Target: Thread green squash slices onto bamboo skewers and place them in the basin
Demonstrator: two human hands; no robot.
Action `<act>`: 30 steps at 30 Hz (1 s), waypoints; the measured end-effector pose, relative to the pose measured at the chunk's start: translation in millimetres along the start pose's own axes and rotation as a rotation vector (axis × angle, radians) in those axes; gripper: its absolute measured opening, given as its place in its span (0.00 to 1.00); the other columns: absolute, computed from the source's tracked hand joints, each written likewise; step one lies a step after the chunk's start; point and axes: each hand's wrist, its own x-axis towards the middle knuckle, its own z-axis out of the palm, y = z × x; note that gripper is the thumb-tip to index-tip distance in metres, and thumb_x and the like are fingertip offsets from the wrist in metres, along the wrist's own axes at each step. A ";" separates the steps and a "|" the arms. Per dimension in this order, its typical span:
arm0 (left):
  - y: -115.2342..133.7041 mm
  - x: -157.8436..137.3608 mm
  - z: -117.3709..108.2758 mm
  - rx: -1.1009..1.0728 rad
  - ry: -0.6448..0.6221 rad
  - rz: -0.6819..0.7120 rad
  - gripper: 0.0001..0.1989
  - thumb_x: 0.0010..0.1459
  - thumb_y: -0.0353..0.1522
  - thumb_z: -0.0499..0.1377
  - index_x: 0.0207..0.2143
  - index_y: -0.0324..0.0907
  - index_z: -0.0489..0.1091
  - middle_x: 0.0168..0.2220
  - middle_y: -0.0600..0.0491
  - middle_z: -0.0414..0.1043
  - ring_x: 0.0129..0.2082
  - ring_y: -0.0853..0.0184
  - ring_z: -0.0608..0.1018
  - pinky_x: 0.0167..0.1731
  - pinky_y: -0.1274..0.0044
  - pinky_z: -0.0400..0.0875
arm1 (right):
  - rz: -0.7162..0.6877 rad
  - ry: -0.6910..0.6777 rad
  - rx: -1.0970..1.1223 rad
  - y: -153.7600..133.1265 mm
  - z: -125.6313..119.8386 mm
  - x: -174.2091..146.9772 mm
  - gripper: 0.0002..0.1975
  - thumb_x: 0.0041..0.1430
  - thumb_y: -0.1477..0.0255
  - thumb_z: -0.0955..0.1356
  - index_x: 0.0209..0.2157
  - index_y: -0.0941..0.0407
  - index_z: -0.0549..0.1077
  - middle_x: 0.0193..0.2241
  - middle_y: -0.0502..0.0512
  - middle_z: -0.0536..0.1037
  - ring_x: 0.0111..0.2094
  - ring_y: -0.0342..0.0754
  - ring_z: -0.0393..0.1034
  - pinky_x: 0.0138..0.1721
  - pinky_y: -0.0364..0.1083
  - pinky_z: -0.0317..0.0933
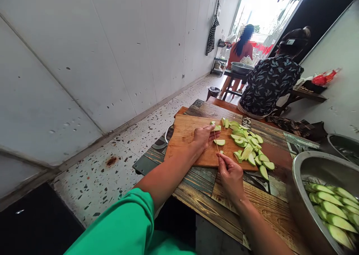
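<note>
My left hand (203, 136) is over the cutting board (182, 133), its fingers closed on a vegetable slice (216, 128) with green skin and pale flesh. My right hand (230, 172) pinches a thin wooden skewer (215, 140) near its lower end, at the board's front edge. The skewer's upper end meets the slice at my left fingers; whether it has pierced it I cannot tell. Just beyond the left fingertips lies a loose slice (219, 142). A pile of similar slices (246, 142) covers the board's right side and spills onto the table.
A large metal bowl (298, 180) with skewered-looking rows of slices (332, 206) stands on the right. The patterned wooden table (196, 202) carries the board. Ahead, one person (272, 82) sits with back turned; another person (241, 51) is by a metal basin (241, 67). A white wall (112, 52) runs along the left.
</note>
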 end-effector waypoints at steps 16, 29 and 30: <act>2.7 -7.7 4.7 -0.041 -0.035 -0.031 0.03 0.52 0.25 0.60 0.27 0.33 0.69 0.24 0.46 0.75 0.24 0.66 0.78 0.37 0.70 0.74 | 0.416 -0.237 0.784 -15.0 1.5 3.3 0.19 0.48 0.58 0.71 0.36 0.58 0.72 0.11 0.37 0.54 0.08 0.33 0.40 0.07 0.36 0.38; -3.5 -11.3 7.5 -0.039 -0.032 -0.009 0.03 0.52 0.25 0.61 0.28 0.33 0.69 0.24 0.47 0.75 0.24 0.67 0.78 0.35 0.72 0.75 | -0.143 0.139 -0.144 -7.4 0.7 -0.1 0.15 0.56 0.63 0.64 0.35 0.57 0.79 0.37 0.62 0.79 0.39 0.54 0.74 0.42 0.49 0.65; -3.8 -11.7 7.7 -0.041 -0.034 -0.005 0.03 0.52 0.26 0.61 0.28 0.33 0.69 0.25 0.47 0.75 0.24 0.67 0.78 0.35 0.72 0.75 | -0.155 0.144 -0.163 -7.3 0.4 0.2 0.16 0.57 0.63 0.64 0.35 0.57 0.79 0.37 0.62 0.79 0.39 0.54 0.74 0.42 0.50 0.65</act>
